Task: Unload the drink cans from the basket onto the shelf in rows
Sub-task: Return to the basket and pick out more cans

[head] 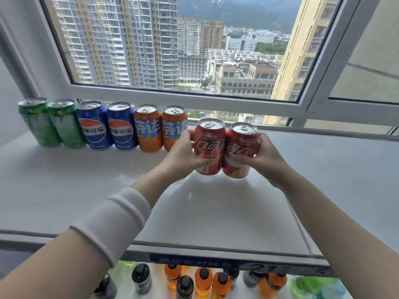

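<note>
Six cans stand in a row at the back of the white shelf top (86,186): two green cans (51,124), two blue cans (108,126), two orange cans (160,128). My left hand (185,154) grips a red can (208,145) and my right hand (262,159) grips a second red can (241,147). The two red cans touch side by side, held slightly above the shelf, just right of the orange pair. No basket is in view.
A large window (194,96) with a grey frame rises behind the row. The shelf's front edge (216,249) runs across the bottom. Below it, a lower shelf holds several bottles (203,279) with black caps, some orange.
</note>
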`<state>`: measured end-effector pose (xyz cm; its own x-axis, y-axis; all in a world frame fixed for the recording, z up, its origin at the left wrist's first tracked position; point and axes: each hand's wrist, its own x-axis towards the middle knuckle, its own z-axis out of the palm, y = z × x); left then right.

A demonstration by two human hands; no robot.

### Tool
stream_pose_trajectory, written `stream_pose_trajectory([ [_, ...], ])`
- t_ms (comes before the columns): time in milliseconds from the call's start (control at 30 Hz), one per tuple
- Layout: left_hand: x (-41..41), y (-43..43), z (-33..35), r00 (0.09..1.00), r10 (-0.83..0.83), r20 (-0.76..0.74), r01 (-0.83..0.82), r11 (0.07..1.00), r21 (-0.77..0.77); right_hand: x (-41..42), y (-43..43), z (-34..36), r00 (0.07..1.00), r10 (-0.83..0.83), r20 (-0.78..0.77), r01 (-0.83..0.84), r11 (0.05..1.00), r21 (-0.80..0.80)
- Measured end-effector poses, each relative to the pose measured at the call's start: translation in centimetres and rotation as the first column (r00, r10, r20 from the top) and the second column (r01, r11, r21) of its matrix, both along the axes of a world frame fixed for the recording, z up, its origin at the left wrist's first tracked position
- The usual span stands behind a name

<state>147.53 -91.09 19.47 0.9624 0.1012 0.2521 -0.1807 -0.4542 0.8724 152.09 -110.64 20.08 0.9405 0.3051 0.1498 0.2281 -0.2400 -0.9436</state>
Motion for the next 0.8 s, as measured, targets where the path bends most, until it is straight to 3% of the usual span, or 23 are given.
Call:
stream_pose_trajectory([
  [533,1.2,0.2,-0.7,0.998,0.011,-0.057,-0.006,0.995,0.096,1.6,0.0,-0.1,0.999,0.035,-0.002,-0.035,0.986,-0.163],
  [700,0.7,0.5,3.1,0.997,-0.023,-0.072,0.047,0.936,0.350,1.2,-0.5,2.9,0.990,0.053,0.132,-0.012,0.955,-0.297],
  [800,1.2,0.6,7.1,0.995,-0.094,-0.032,0.095,0.819,0.566,1.3,-1.0,5.5,0.942,0.120,0.312,0.053,0.867,-0.496],
])
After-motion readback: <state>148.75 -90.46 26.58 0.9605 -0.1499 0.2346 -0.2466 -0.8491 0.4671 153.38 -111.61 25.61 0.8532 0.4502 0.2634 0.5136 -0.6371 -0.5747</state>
